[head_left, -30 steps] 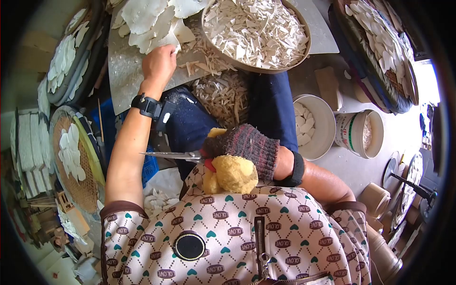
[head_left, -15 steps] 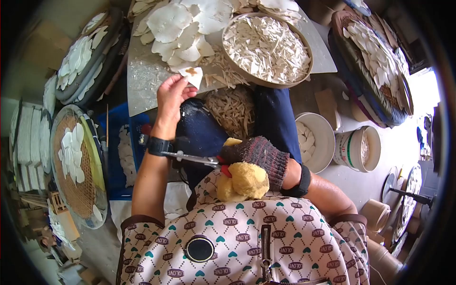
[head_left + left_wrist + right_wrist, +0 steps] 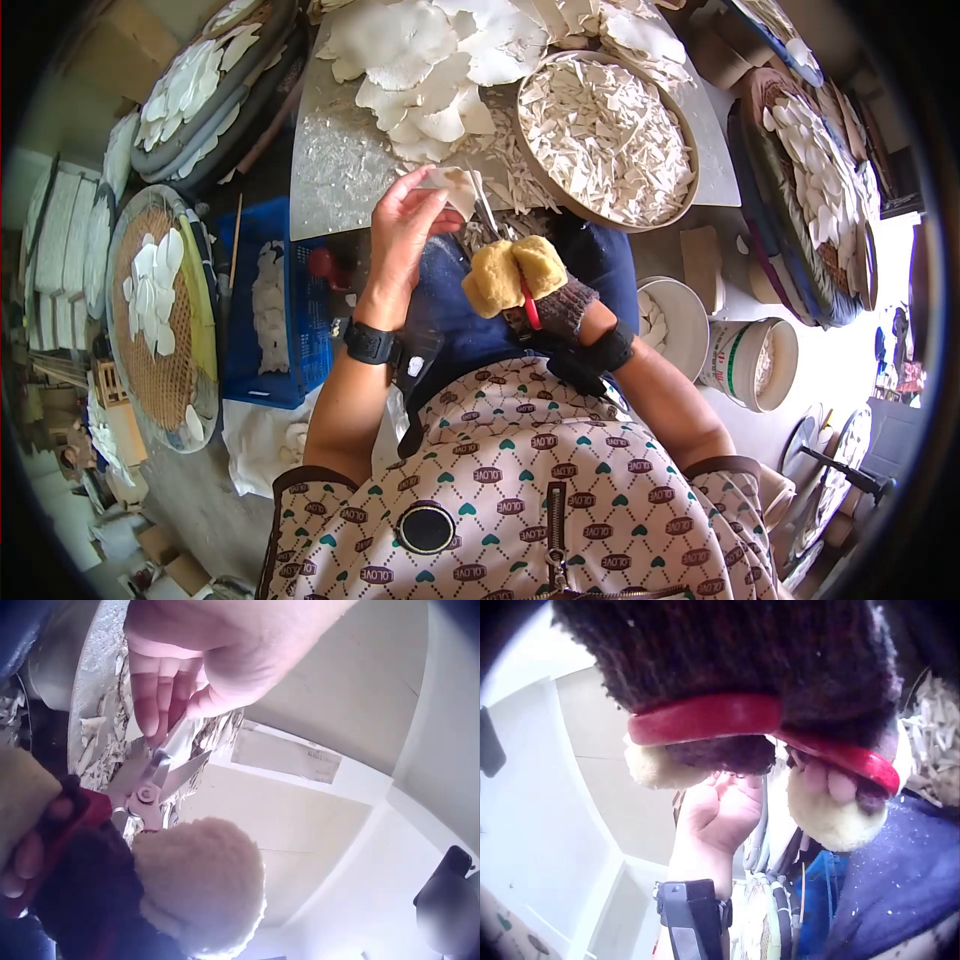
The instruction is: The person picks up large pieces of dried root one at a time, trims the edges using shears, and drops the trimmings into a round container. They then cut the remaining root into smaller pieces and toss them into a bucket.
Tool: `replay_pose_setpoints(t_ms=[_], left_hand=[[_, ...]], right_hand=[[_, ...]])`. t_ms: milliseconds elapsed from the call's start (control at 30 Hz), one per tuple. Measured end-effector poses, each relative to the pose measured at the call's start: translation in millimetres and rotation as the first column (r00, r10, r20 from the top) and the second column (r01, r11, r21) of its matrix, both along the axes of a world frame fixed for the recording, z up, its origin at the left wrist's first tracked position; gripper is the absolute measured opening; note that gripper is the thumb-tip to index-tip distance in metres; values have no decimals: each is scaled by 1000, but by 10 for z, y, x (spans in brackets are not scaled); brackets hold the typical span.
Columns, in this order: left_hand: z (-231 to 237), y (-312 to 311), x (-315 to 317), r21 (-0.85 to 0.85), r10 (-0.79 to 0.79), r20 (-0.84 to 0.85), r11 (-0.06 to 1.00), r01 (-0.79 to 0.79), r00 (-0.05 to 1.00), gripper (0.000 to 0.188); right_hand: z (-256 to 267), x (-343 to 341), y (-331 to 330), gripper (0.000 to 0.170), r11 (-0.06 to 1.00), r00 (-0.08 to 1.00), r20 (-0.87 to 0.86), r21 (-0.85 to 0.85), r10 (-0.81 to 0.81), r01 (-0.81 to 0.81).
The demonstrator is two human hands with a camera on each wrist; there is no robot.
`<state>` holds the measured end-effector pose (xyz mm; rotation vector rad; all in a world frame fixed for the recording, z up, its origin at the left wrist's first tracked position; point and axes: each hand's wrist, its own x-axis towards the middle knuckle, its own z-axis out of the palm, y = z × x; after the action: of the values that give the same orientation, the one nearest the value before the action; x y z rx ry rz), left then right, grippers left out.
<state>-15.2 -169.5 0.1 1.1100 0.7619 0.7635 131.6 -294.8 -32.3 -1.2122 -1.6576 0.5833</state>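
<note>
My left hand (image 3: 402, 232) pinches a thin white slice (image 3: 452, 186) with a brownish patch between thumb and fingers, close to the table's near edge. On my right hand is a dark knitted glove (image 3: 573, 304). That hand grips scissors (image 3: 530, 306) with red handles, wrapped in yellow spongy padding (image 3: 495, 280). In the left wrist view the scissor blades (image 3: 180, 774) stand apart, right at the slice below my left fingertips. The right wrist view shows bare fingertips (image 3: 841, 786) poking from the glove through a red handle loop.
A round tray (image 3: 690, 178) full of white slivers stands on the grey table (image 3: 335, 190), beside a pile of broad white slices (image 3: 400, 50). A blue crate (image 3: 262, 385) and a woven rack (image 3: 135, 310) are at left. Two buckets (image 3: 705, 335) stand at right.
The left hand has lifted a slice off the table and drawn it back toward the body. The right hand has swung the scissors from the lap forward, up to that slice.
</note>
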Motion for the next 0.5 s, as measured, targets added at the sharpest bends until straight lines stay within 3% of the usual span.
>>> replay_pose_setpoints(t_ms=[133, 200, 300, 400, 500], left_hand=[[-37, 87, 123, -44, -20, -15, 999, 19, 1000, 55], [-87, 138, 220, -55, 17, 2, 998, -17, 1000, 55], [-246, 167, 384, -71, 121, -5, 990, -121, 993, 48], [-290, 254, 469, -118, 135, -23, 984, -137, 991, 35], [-297, 367, 495, -128, 85, -104, 987, -98, 991, 29]], right_hand=[[-88, 96, 210, 15, 992, 996, -38, -87, 83, -86], [13, 187, 276, 16, 996, 993, 98, -60, 64, -58], [-109, 258, 345, 17, 999, 999, -47, -28, 27, -28], [-181, 326, 402, 18, 989, 986, -149, -114, 78, -95], [-210, 327, 425, 17, 985, 994, -99, -165, 43, -59]])
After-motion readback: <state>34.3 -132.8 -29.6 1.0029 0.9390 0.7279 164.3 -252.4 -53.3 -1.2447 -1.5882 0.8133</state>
